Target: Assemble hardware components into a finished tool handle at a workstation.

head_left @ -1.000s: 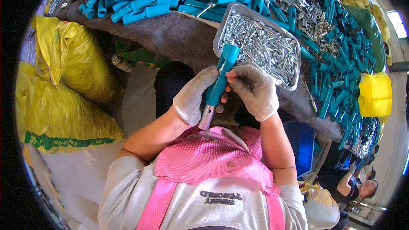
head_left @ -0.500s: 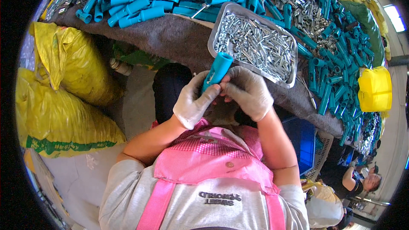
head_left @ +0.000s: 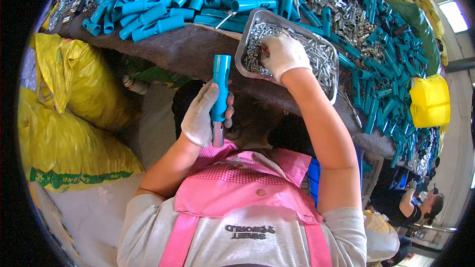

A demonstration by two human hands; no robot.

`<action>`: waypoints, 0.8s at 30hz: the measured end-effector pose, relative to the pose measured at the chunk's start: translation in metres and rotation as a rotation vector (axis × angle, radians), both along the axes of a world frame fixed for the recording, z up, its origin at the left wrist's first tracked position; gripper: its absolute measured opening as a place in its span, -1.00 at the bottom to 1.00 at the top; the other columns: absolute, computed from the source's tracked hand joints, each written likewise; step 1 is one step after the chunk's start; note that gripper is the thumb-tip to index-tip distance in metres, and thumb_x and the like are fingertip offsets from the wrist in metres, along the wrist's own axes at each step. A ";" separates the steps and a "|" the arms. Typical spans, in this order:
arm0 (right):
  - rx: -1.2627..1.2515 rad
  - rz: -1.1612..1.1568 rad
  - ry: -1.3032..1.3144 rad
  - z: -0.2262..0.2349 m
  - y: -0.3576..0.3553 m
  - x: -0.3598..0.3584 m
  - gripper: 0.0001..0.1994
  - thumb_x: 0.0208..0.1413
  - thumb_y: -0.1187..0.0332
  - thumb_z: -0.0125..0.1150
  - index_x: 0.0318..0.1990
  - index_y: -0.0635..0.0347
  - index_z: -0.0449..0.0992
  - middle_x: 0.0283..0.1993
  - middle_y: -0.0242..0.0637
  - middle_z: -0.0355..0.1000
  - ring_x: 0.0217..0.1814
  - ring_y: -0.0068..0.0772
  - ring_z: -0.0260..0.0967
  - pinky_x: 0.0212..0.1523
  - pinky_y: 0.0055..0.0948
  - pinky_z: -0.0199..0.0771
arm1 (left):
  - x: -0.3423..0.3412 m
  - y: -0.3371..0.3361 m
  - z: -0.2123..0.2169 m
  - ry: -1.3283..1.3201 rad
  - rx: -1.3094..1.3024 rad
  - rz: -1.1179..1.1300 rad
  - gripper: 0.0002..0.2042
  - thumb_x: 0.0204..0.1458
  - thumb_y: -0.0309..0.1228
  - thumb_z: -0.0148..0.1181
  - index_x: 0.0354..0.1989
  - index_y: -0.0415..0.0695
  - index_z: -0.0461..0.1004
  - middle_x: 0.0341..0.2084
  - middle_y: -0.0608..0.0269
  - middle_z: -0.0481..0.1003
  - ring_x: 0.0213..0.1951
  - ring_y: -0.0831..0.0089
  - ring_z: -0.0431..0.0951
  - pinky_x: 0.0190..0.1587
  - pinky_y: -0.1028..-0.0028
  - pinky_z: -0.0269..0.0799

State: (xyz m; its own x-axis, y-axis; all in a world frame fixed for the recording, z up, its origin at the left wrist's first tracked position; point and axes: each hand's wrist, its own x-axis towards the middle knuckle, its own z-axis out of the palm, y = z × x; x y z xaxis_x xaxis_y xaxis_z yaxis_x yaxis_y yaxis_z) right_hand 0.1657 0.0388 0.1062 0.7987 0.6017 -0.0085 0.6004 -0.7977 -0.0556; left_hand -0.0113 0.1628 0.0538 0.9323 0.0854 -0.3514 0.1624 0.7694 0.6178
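My left hand [head_left: 202,113], in a pale glove with bare-looking fingertips, is closed around a teal plastic tube [head_left: 221,71]. The tube stands nearly upright in the picture, with a slot in its side and a silver metal sleeve [head_left: 217,136] showing at its lower end. My right hand [head_left: 284,55], gloved too, reaches into a metal tray [head_left: 241,52] heaped with small silver pins [head_left: 316,52]. Its fingers are curled down among the pins on the tray's left side. What the fingertips pinch, if anything, is hidden.
Many teal tubes [head_left: 148,17] and loose metal parts [head_left: 341,15] cover the bench behind and right of the tray. Yellow sacks [head_left: 74,133] stand at the left. A yellow plastic container [head_left: 429,101] sits at the right edge. Another person [head_left: 420,202] is far right.
My right hand has left the teal tube and moved up into the tray of pins. My left hand has shifted left, turning the tube more upright, and the metal sleeve now shows below.
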 end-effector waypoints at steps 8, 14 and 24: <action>0.374 0.076 0.075 0.005 -0.023 0.012 -0.72 -0.22 0.21 0.21 -0.32 0.14 0.52 -0.37 -0.17 0.47 -0.34 -0.25 0.43 -0.23 -0.37 0.41 | -0.001 0.006 -0.006 -0.150 -0.255 -0.146 -0.58 0.17 -0.05 -0.13 0.06 -0.07 0.21 -0.46 0.28 0.33 -0.57 0.56 0.30 -0.56 0.58 0.18; 0.569 -0.126 0.111 -0.002 -0.046 0.000 -0.80 -0.14 0.32 0.18 -0.36 0.24 0.47 -0.50 -0.37 0.40 -0.47 -0.59 0.29 -0.35 -0.56 0.34 | 0.012 0.006 -0.006 -0.234 -0.638 -0.273 -0.54 0.21 -0.11 -0.21 0.19 -0.12 0.10 -0.42 0.22 0.32 -0.55 0.55 0.28 -0.57 0.60 0.16; 1.432 -0.196 0.712 -0.003 -0.046 -0.048 -0.90 -0.02 0.61 0.03 -0.35 0.25 0.41 -0.51 -0.36 0.37 -0.52 -0.59 0.31 -0.56 -0.67 0.29 | 0.028 -0.011 0.002 -0.370 -1.081 -0.436 -0.54 0.24 -0.18 -0.31 0.26 -0.10 0.04 -0.47 0.22 0.32 -0.58 0.53 0.28 -0.58 0.57 0.20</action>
State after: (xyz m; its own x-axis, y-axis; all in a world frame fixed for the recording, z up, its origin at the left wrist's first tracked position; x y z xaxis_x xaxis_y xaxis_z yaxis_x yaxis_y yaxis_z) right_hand 0.1174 -0.0069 0.1035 0.9403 0.3352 0.0590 0.0284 0.0954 -0.9950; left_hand 0.0168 0.1522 0.0554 0.8688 -0.4305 0.2446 0.4847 0.8404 -0.2426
